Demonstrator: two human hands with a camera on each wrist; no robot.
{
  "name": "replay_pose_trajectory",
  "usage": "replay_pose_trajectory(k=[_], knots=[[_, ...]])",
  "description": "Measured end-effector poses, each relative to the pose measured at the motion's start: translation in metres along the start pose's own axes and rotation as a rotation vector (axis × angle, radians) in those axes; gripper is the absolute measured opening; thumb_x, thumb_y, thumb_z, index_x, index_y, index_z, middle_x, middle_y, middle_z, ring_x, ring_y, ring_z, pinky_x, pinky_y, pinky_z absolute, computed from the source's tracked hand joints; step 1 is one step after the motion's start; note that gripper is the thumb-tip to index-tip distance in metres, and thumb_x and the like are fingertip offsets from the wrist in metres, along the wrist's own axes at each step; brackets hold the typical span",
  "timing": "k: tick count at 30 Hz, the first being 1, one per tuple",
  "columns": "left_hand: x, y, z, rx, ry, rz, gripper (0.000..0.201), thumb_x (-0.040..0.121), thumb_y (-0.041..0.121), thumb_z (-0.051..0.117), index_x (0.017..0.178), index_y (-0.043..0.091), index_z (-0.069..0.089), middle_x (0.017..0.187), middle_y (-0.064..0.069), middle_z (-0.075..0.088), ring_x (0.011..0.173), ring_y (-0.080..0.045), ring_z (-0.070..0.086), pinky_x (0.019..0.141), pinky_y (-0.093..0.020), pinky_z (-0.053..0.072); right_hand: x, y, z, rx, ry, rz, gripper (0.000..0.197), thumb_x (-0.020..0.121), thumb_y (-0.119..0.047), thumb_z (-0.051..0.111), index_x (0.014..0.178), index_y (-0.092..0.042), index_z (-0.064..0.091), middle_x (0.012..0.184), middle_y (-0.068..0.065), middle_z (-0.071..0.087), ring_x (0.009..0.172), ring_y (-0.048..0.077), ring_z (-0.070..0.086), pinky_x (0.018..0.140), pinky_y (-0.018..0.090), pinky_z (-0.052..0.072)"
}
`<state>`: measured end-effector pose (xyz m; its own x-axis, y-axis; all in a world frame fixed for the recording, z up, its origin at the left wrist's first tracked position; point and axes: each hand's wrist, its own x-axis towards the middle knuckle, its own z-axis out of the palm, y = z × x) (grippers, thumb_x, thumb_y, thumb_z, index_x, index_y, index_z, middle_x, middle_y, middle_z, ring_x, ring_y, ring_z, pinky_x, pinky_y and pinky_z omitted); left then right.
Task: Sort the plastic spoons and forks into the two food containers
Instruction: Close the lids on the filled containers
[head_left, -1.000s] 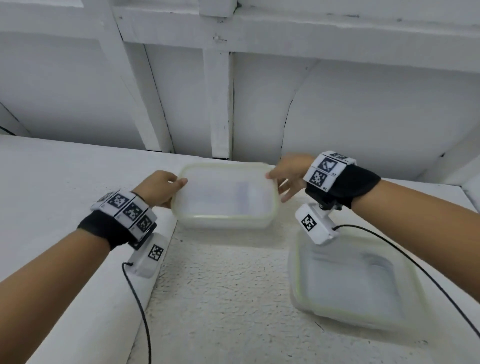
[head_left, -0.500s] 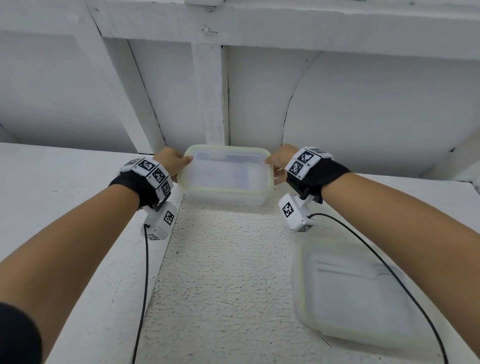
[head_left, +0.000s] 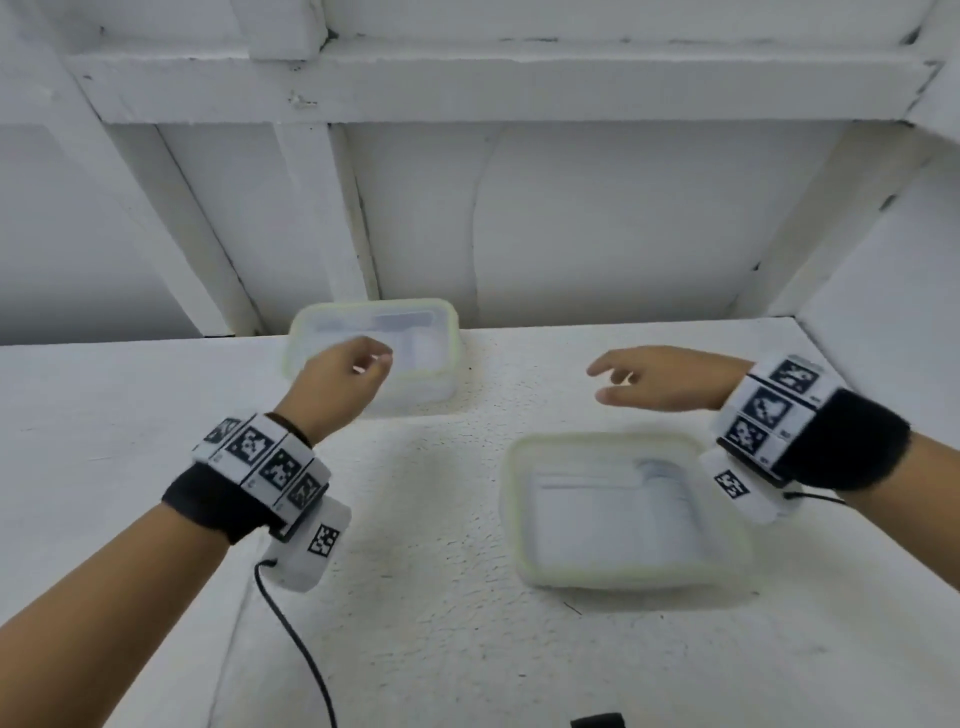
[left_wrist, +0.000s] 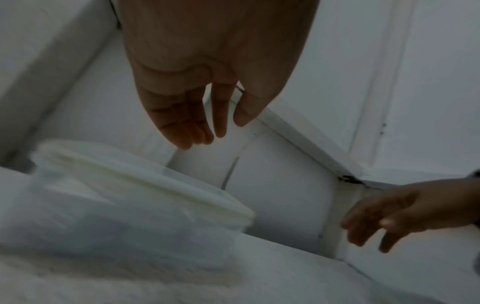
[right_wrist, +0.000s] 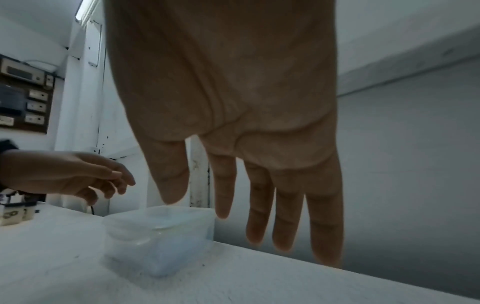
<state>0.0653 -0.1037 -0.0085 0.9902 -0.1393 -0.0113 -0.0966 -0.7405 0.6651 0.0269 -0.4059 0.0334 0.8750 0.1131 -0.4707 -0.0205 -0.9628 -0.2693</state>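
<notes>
Two clear lidded food containers sit on the white textured table. The far container (head_left: 436, 332) stands near the back wall, also visible as the far container (right_wrist: 158, 236) and as the far container (left_wrist: 135, 205). The near container (head_left: 623, 509) lies at the right front. White cutlery shows faintly through both, too blurred to tell spoons from forks. My left hand (head_left: 337, 384) hovers just in front of the far container with relaxed fingers, holding nothing. My right hand (head_left: 654, 382) hovers above the table behind the near container, fingers straight and empty.
A white panelled wall (head_left: 571, 208) with beams closes the back of the table. A raised white ledge (head_left: 93, 415) runs along the left. Black cables (head_left: 296, 644) trail from both wrist cameras. A small dark object (head_left: 597, 721) pokes in at the bottom edge.
Both hands held the far container's sides and pushed it back toward the wall; now they have let go and drawn away from it, the right hand moving off to the right.
</notes>
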Motion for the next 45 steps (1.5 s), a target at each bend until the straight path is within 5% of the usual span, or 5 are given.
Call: replay_pose_trajectory(k=[6, 10, 18, 31, 45], knots=[[-0.043, 0.030, 0.067, -0.031, -0.464, -0.207, 0.049, 0.092, 0.048, 0.045, 0.130, 0.016, 0.044, 0.109, -0.006, 0.058, 0.089, -0.021, 0.064, 0.073, -0.032, 0.057, -0.042, 0.060, 0.057, 0.180, 0.061, 0.211, 0.056, 0.096, -0.042, 0.042, 0.145, -0.020, 0.024, 0.143, 0.011, 0.041, 0.125, 0.025, 0.045, 0.097, 0.031, 0.037], [-0.056, 0.035, 0.087, -0.202, -0.553, -0.324, 0.049, 0.089, 0.045, 0.053, 0.127, 0.014, 0.044, 0.103, -0.007, 0.061, 0.082, -0.019, 0.066, 0.068, -0.030, 0.058, -0.051, 0.070, 0.080, 0.443, 0.113, 0.283, 0.058, 0.095, -0.043, 0.043, 0.145, -0.026, 0.021, 0.135, 0.010, 0.046, 0.107, 0.024, 0.051, 0.070, 0.030, 0.049], [-0.069, 0.039, 0.087, -0.450, -0.413, -0.367, 0.017, 0.094, 0.022, 0.054, 0.104, 0.008, 0.055, 0.090, -0.012, 0.064, 0.072, -0.022, 0.064, 0.066, -0.033, 0.059, -0.048, 0.058, 0.081, 0.608, 0.175, 0.279, 0.044, 0.093, -0.037, 0.050, 0.133, -0.021, 0.038, 0.119, 0.004, 0.053, 0.105, 0.026, 0.055, 0.086, 0.043, 0.052], [-0.061, -0.042, -0.020, -0.573, -0.031, -0.511, 0.018, 0.097, 0.022, 0.049, 0.113, 0.017, 0.056, 0.095, -0.001, 0.062, 0.079, -0.021, 0.060, 0.069, -0.033, 0.050, 0.009, -0.081, 0.068, 0.803, 0.095, -0.013, 0.039, 0.092, -0.008, 0.046, 0.130, -0.012, 0.040, 0.123, 0.011, 0.053, 0.109, 0.030, 0.056, 0.086, 0.045, 0.053], [-0.038, -0.094, -0.042, -0.542, -0.032, -0.613, 0.032, 0.097, 0.022, 0.049, 0.127, 0.012, 0.054, 0.100, -0.004, 0.061, 0.087, -0.023, 0.057, 0.071, -0.034, 0.049, 0.042, -0.131, 0.088, 0.831, 0.092, 0.006, 0.035, 0.090, -0.005, 0.045, 0.124, -0.012, 0.045, 0.117, 0.011, 0.057, 0.106, 0.031, 0.057, 0.087, 0.050, 0.052]])
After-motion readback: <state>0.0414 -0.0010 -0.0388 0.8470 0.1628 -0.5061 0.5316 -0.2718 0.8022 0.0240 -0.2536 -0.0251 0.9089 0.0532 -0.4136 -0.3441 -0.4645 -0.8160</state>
